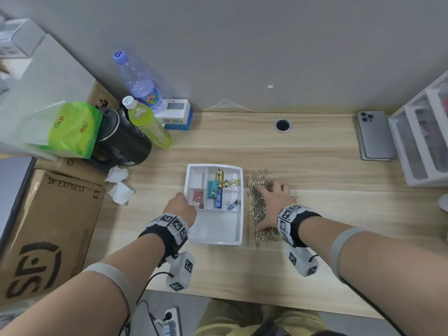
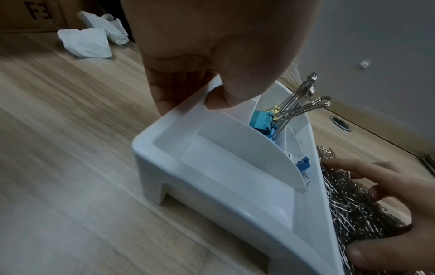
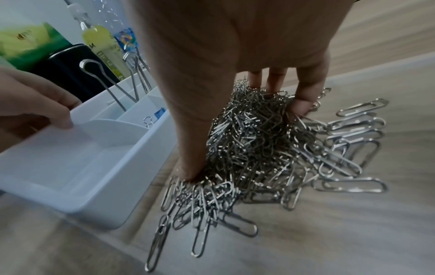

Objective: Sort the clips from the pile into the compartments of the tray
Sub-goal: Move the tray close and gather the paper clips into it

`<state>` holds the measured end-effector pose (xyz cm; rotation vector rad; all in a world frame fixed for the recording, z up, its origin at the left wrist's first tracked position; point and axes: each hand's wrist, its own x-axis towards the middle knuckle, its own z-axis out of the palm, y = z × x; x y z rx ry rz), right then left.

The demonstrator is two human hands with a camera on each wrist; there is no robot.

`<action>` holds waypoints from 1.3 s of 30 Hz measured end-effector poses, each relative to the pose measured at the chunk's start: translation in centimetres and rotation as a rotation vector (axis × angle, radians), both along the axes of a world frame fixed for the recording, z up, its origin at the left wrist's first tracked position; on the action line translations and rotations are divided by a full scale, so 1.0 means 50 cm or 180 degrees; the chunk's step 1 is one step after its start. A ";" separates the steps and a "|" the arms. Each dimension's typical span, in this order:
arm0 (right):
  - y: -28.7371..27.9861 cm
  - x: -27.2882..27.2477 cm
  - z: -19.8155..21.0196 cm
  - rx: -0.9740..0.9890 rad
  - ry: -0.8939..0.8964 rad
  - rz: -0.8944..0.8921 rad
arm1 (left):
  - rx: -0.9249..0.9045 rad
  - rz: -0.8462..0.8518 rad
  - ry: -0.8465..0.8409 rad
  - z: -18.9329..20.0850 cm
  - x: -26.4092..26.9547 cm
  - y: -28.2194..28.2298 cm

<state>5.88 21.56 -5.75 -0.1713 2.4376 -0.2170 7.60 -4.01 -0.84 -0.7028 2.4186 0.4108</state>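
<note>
A white compartment tray [image 1: 213,229] stands mid-table. Large teal, blue and gold binder clips [image 1: 214,190] fill its middle slot. Small red clips [image 1: 197,197] lie in a left slot, and small yellow clips [image 1: 235,182] and blue clips [image 1: 230,205] in the right slots. The front compartment holds nothing. My left hand [image 1: 186,202] pinches the tray's left wall [image 2: 164,119], thumb inside and fingers outside. A pile of silver paper clips [image 1: 257,209] lies right of the tray. My right hand [image 1: 271,197] is spread over the pile [image 3: 259,158], with the thumb and fingertips [image 3: 303,106] pressed into its two ends.
Crumpled tissues [image 1: 118,185] lie left of the tray. Bottles [image 1: 148,124], a black jug [image 1: 123,141], a green packet [image 1: 72,129] and a cardboard box [image 1: 48,226] crowd the left. A phone [image 1: 375,137] and plastic drawers [image 1: 421,137] stand at the right. A cable hole [image 1: 283,125] is at the back.
</note>
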 end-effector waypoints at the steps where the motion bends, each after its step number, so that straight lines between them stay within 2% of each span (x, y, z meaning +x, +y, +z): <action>1: -0.001 0.001 -0.002 -0.0046 0.0032 -0.0014 | 0.0006 -0.0004 0.0005 -0.001 0.000 -0.001; 15: 0.004 -0.006 0.003 -0.0697 0.0038 -0.0207 | 0.0237 -0.0075 0.0116 -0.015 0.000 -0.005; 23: 0.016 -0.043 0.037 -0.0573 -0.0243 -0.0133 | 0.0404 -0.0105 0.0111 -0.011 -0.002 -0.006; 29: 0.026 -0.041 0.062 -0.0802 -0.0094 -0.0093 | 0.0343 -0.0103 -0.0137 -0.004 -0.013 -0.002; 39: -0.075 -0.017 0.080 -0.1487 -0.0421 0.0009 | 0.0337 -0.0156 -0.0306 -0.010 -0.005 -0.012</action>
